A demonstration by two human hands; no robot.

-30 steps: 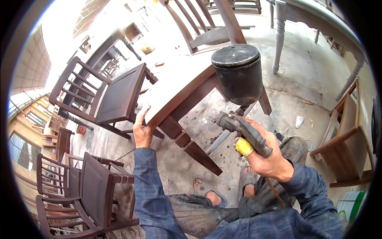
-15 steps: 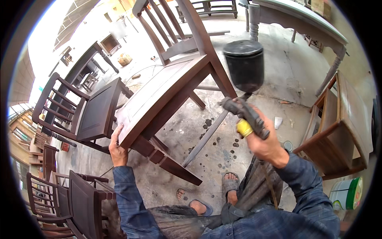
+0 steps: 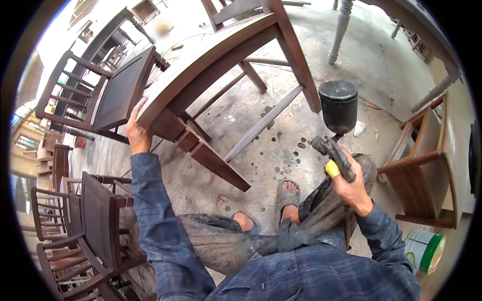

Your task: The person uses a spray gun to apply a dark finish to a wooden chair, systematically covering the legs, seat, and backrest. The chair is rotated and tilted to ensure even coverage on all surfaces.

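The slat-backed wooden chair (image 3: 221,62) is before the person (image 3: 291,273). The left hand (image 3: 139,134) grips its near seat corner (image 3: 151,113), probably for steadiness; right of the chair, the fingers of the right hand (image 3: 353,186) wrap a spray gun (image 3: 337,156), black cup (image 3: 339,113) upright, presumably to avoid spilling.

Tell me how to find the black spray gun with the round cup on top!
Start with the big brown wooden chair in the upper middle. Look to its right for the person's right hand, one finger wrapped in yellow, gripping the black spray gun. Nothing else nearby carries a round, lidded black cup on top.
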